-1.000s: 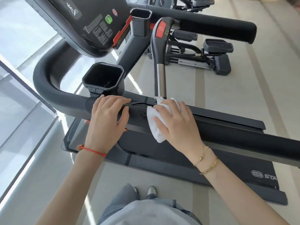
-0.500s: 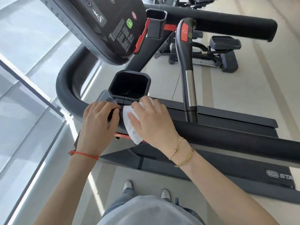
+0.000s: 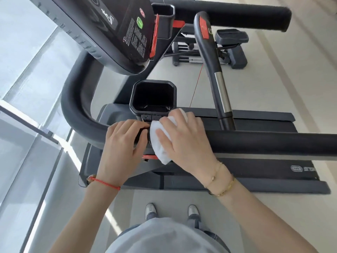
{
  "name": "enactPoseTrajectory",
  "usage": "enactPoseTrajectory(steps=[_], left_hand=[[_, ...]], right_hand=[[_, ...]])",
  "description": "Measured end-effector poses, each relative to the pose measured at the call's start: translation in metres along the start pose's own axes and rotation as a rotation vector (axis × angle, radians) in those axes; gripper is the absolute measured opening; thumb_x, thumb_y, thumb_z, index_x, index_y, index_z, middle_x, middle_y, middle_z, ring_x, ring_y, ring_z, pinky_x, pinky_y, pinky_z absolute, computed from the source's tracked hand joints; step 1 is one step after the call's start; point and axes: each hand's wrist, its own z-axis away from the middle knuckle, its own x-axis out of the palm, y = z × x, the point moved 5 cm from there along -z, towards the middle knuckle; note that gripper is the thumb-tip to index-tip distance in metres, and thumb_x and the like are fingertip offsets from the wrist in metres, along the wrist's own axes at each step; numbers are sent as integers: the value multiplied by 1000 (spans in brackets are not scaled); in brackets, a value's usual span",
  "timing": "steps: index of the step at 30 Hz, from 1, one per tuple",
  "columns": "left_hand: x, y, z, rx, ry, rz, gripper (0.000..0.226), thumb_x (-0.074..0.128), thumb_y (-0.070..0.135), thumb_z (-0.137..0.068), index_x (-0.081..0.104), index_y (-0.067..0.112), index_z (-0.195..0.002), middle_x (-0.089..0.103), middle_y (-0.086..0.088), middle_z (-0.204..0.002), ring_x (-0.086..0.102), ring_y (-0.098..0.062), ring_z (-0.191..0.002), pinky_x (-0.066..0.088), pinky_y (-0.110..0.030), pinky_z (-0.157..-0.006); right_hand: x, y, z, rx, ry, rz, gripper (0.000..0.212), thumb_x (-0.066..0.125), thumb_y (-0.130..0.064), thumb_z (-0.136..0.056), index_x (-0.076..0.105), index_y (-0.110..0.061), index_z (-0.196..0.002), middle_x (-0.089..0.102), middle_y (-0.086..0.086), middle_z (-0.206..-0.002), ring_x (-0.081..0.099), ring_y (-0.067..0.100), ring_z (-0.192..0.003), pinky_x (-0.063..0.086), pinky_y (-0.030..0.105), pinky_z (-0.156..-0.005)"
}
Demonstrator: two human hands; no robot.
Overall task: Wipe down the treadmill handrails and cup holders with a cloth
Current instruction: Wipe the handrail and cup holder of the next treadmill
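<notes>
The black padded near handrail (image 3: 264, 143) runs from the right edge to a curve at the left. A black cup holder (image 3: 154, 96) stands just behind it, open and dark inside. My right hand (image 3: 186, 139) presses a white cloth (image 3: 160, 143) over the rail right below the cup holder, fingers wrapped over the cloth. My left hand (image 3: 122, 148) grips the same rail beside the cloth, fingers curled over its top. A second cup holder (image 3: 163, 19) and the far handrail (image 3: 237, 17) lie beyond the console.
The tilted console (image 3: 113, 33) with red and green buttons overhangs at the upper left. An upright grip bar (image 3: 215, 70) with a chrome section rises right of the cup holder. The treadmill belt (image 3: 255, 167) lies below. Another exercise machine (image 3: 229, 48) stands behind. Glass panels line the left.
My right hand has slid the cloth leftward along the rail, from the grip bar's base to just below the cup holder. My left hand has kept its grip on the rail.
</notes>
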Motion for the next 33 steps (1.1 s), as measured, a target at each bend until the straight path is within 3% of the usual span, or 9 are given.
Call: enactPoseTrajectory(steps=[4, 9, 14, 19, 23, 25, 29, 33], left_hand=[[-1, -2, 1, 10, -7, 14, 22, 49, 18, -97, 68, 15, -106, 67, 5, -103, 60, -21, -99, 31, -27, -100], [-1, -2, 1, 14, 5, 30, 22, 49, 19, -97, 68, 15, -107, 67, 6, -102, 59, -20, -99, 32, -28, -100], [1, -3, 3, -5, 5, 35, 26, 44, 19, -98, 68, 14, -107, 67, 4, -100, 58, -24, -99, 34, -32, -100], [4, 1, 5, -7, 54, 20, 26, 45, 16, -98, 68, 16, -109, 66, 3, -102, 58, -23, -102, 35, -36, -102], [9, 11, 6, -37, 97, 40, 25, 45, 15, -97, 67, 17, -109, 65, 4, -104, 58, -21, -101, 36, -36, -101], [13, 23, 5, -28, 89, 53, 25, 45, 16, -97, 67, 17, -109, 64, 5, -105, 57, -20, -101, 37, -35, -99], [28, 55, 0, 27, 65, 49, 20, 52, 10, -97, 68, 14, -107, 67, 2, -103, 58, -23, -100, 39, -40, -98], [45, 87, -8, 57, 22, 42, 18, 53, 10, -96, 69, 15, -104, 68, 4, -103, 59, -22, -100, 37, -38, -100]], right_hand=[[-6, 23, 20, -12, 76, -58, 36, 36, -42, -100, 61, -21, -116, 56, 2, -124, 48, 27, -90, 42, 40, -77], [-11, 53, 26, 229, 88, -32, 39, 33, -41, -95, 63, -20, -108, 58, 0, -119, 49, 28, -92, 40, 40, -78], [2, -14, 12, 96, 150, -52, 33, 37, -41, -98, 61, -22, -111, 56, 3, -117, 47, 29, -95, 38, 42, -81], [0, 26, 34, -2, 180, -37, 33, 41, -41, -100, 61, -21, -118, 56, 3, -126, 48, 29, -103, 40, 40, -88], [-16, 102, 60, 226, 242, 30, 35, 37, -40, -100, 63, -17, -107, 58, 4, -119, 50, 30, -99, 39, 41, -84], [-18, 107, 59, 293, 278, 38, 31, 40, -37, -98, 64, -16, -100, 59, 4, -114, 51, 31, -98, 39, 43, -83], [-3, 60, 50, 66, 271, -41, 28, 42, -37, -99, 61, -21, -113, 56, 4, -121, 48, 32, -111, 37, 45, -94], [-7, 95, 65, -21, 264, -20, 31, 44, -39, -100, 60, -22, -121, 56, 5, -126, 47, 32, -114, 38, 43, -96]])
